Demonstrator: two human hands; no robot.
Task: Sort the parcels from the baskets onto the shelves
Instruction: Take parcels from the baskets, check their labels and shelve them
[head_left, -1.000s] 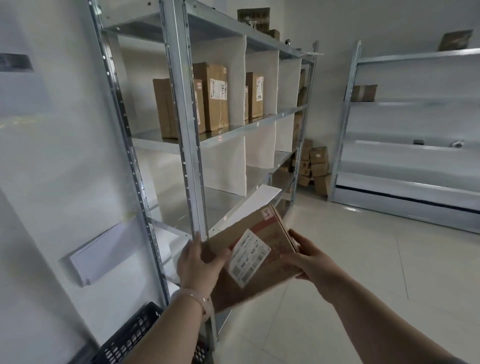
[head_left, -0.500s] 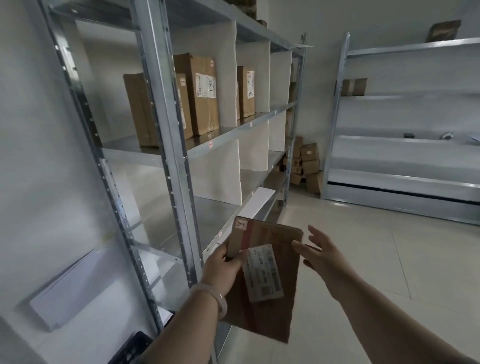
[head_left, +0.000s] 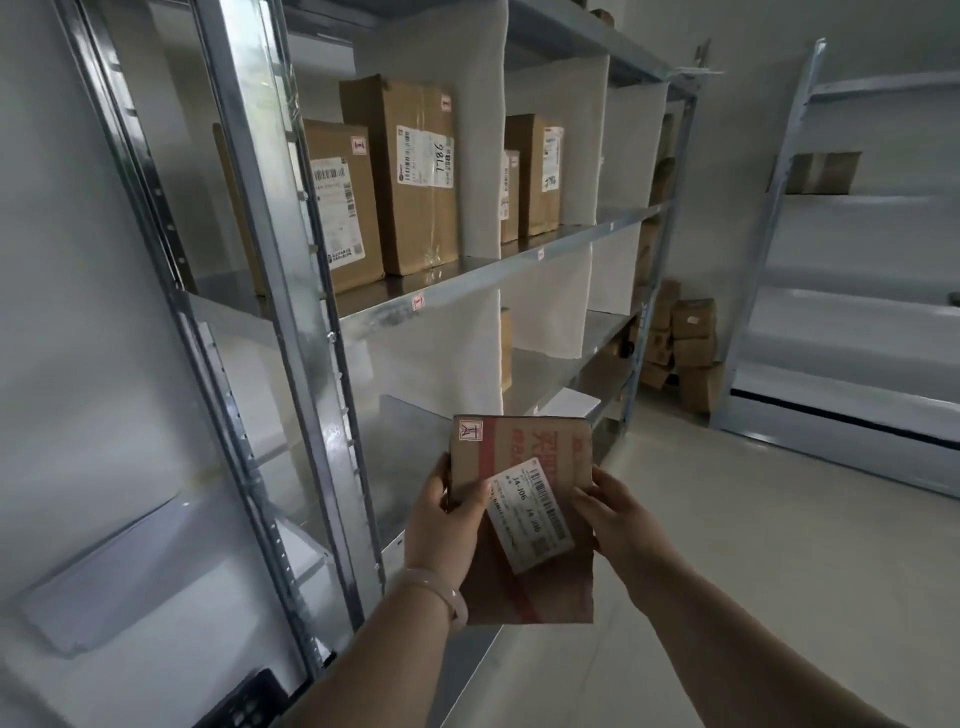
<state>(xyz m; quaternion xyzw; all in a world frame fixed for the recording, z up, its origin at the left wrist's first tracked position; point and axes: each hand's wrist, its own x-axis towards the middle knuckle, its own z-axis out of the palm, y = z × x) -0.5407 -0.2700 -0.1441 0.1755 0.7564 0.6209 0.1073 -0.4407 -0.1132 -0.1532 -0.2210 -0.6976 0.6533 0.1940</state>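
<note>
I hold a flat brown cardboard parcel (head_left: 540, 452) upright in front of the metal shelf unit (head_left: 467, 275). It bears a white shipping label, red tape and a small red-marked sticker at its top left corner. My left hand (head_left: 447, 525) grips its left edge, thumb across the front. My right hand (head_left: 613, 514) holds its right edge, fingers curled against the side. On the shelf above stand two tall brown parcels (head_left: 415, 176), and two more parcels (head_left: 535, 176) stand in the compartment to the right.
White dividers (head_left: 550, 306) split the shelves into compartments. A black basket (head_left: 244, 701) shows at the bottom left. Several small boxes (head_left: 685, 348) are stacked on the floor at the far end. A second metal shelf unit (head_left: 852, 249) stands at the right, with a brown box (head_left: 821, 171).
The parcel has turned from tilted to upright and risen. My right hand, which was off the parcel half a second ago, now holds its right edge. The shelves look closer.
</note>
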